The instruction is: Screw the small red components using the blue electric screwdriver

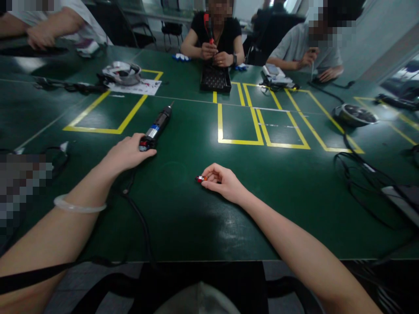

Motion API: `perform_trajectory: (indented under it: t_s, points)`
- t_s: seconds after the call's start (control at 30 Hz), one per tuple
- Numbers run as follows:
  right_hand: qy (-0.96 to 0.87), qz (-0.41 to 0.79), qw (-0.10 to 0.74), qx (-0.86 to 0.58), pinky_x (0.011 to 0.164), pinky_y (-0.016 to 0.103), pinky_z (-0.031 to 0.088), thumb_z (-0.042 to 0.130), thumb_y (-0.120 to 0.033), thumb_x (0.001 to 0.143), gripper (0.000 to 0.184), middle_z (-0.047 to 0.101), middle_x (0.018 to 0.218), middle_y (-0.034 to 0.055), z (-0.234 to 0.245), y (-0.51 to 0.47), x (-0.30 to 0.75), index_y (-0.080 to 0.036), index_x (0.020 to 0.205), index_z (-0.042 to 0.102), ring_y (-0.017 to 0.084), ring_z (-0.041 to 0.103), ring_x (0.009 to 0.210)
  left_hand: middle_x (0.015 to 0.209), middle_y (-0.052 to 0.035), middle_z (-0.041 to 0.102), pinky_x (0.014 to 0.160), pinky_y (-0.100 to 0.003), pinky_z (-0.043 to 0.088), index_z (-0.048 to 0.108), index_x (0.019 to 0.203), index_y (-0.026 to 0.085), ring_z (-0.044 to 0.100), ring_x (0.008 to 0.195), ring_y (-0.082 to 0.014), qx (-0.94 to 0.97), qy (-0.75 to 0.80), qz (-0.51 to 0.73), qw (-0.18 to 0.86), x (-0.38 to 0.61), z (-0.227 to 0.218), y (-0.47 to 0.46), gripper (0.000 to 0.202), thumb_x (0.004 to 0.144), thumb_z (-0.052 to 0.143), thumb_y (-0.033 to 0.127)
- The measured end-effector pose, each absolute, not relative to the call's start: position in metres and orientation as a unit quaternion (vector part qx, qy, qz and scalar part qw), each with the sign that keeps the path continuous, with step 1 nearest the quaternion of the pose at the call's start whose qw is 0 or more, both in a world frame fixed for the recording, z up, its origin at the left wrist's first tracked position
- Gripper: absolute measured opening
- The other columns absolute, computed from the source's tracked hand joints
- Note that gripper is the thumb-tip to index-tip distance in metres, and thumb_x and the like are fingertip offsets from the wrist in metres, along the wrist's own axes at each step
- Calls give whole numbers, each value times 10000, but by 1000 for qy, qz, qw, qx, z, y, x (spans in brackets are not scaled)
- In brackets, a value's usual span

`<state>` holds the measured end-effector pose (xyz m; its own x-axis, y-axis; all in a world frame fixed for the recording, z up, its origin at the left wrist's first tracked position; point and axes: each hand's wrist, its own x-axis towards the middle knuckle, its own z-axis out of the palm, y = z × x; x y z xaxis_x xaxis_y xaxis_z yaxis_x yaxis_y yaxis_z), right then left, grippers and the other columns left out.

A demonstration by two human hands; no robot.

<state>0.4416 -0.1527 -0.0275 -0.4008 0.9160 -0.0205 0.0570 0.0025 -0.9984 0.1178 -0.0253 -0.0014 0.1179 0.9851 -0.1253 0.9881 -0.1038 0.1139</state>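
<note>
At the left, my left hand (131,150) reaches forward over the green table. Its fingers and thumb straddle the rear end of a black electric screwdriver (159,124) with a blue and white label, closed about it. The screwdriver's thin bit points away from me, and a black cord (139,216) runs back near my wrist toward the table edge. Near the middle of the table, my right hand (222,181) is closed in a pinch. A small red, orange and silver piece (200,179) pokes out from its fingertips; its kind is too small to tell.
Yellow tape outlines (240,141) mark the green table (183,200). A black tray (215,79) stands opposite, before a person holding a red-handled tool (210,30). White parts (121,73) lie on a sheet at the left. Loose black cables (355,174) and a round metal dish (356,115) occupy the right.
</note>
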Motion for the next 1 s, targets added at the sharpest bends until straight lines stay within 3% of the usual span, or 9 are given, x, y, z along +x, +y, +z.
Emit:
perform_trajectory:
  t_s: [0.17, 0.33, 0.57, 0.73, 1.0]
  points:
    - [-586, 594, 383, -397, 591, 225, 445, 756, -253, 790, 227, 594, 734, -46, -30, -150, 441, -185, 932, 593, 76, 527, 600, 1298, -238, 575, 881, -482, 498, 425, 1461, 143, 611, 1109, -405, 760, 646, -4, 78, 161, 0, -46, 827, 858, 484, 706]
    - [-571, 597, 394, -403, 579, 227, 457, 759, -309, 786, 263, 605, 752, -35, -34, -149, 440, -192, 939, 580, 88, 546, 621, 1257, -203, 604, 876, -463, 500, 446, 1411, 163, 632, 1091, -388, 792, 604, -9, 95, 195, 5, -74, 725, 868, 502, 641]
    - [-634, 476, 427, -434, 594, 253, 460, 714, -319, 825, 206, 593, 828, -4, -33, -149, 441, -212, 927, 571, 120, 550, 691, 1257, -166, 604, 825, -424, 515, 441, 1396, 205, 649, 1077, -372, 827, 550, -1, 121, 228, 6, -107, 658, 879, 522, 603]
    - [-715, 387, 395, -429, 620, 274, 468, 680, -257, 861, 153, 565, 839, -5, -30, -152, 445, -218, 947, 559, 129, 542, 673, 1276, -164, 577, 772, -415, 522, 404, 1434, 210, 655, 1061, -367, 851, 506, -1, 140, 240, 8, -119, 648, 892, 519, 548]
    - [-798, 283, 331, -416, 715, 278, 464, 591, -217, 935, 55, 558, 979, 39, -24, -156, 444, -218, 891, 558, 161, 560, 806, 1250, -161, 582, 763, -413, 526, 395, 1443, 216, 666, 1018, -354, 861, 484, -2, 154, 242, 8, -124, 636, 902, 527, 522]
